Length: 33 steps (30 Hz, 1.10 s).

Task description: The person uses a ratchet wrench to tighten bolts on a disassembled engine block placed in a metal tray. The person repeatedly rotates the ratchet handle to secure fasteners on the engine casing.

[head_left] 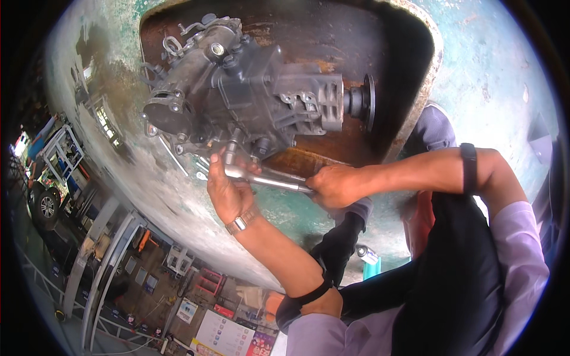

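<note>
A grey metal gearbox (246,95) lies in a rusty recess ahead of me. My right hand (338,185) is closed round the handle end of a long chrome socket wrench (276,182). Around the wrench's head my left hand (230,191) is wrapped, thumb up, its other fingers partly hidden behind the tool. From that head a socket (233,143) reaches up to the lower edge of the gearbox casing; the fastener it meets is hidden. A round output flange (369,102) sticks out at the gearbox's right.
The recess has a raised, worn rim (432,65). Slim metal tools (173,157) lie left of my left hand. My legs (457,267) are bent close below the work. A turquoise cylinder (371,266) stands between them. Farther left are a vehicle wheel (47,203) and metal frames.
</note>
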{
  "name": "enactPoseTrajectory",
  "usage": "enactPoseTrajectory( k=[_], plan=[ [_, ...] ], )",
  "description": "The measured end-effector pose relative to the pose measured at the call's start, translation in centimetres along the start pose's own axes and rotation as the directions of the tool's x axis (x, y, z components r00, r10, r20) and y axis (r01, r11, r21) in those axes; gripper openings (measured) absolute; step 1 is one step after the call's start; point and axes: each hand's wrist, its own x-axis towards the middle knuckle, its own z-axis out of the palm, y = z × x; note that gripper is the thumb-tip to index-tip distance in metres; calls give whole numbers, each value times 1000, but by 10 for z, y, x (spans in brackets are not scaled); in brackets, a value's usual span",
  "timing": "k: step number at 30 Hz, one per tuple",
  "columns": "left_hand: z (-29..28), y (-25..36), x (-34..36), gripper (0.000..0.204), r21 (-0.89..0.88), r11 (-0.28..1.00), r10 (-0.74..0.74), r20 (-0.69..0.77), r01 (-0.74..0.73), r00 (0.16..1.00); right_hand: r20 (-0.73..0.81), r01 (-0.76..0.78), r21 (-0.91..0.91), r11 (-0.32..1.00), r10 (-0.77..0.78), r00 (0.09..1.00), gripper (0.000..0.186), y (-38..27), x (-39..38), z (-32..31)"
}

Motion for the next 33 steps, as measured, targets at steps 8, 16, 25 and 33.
enactPoseTrajectory(
  k=[8,16,25,33],
  plan=[
    [3,2,-17,50,-264,962,-109,-137,70,985,-85,-8,62,998,13,996,24,-18,-56,-70],
    [18,5,-11,57,-375,915,-234,-188,151,954,-419,207,137,969,-133,898,23,-53,-90,-122],
    [24,9,-9,42,-408,897,-278,-227,168,933,-583,387,-4,922,-316,749,22,-71,-57,-172],
    [23,10,-10,37,-536,826,-270,-109,172,957,-489,460,62,886,-375,787,22,-116,-34,-244]
  ],
)
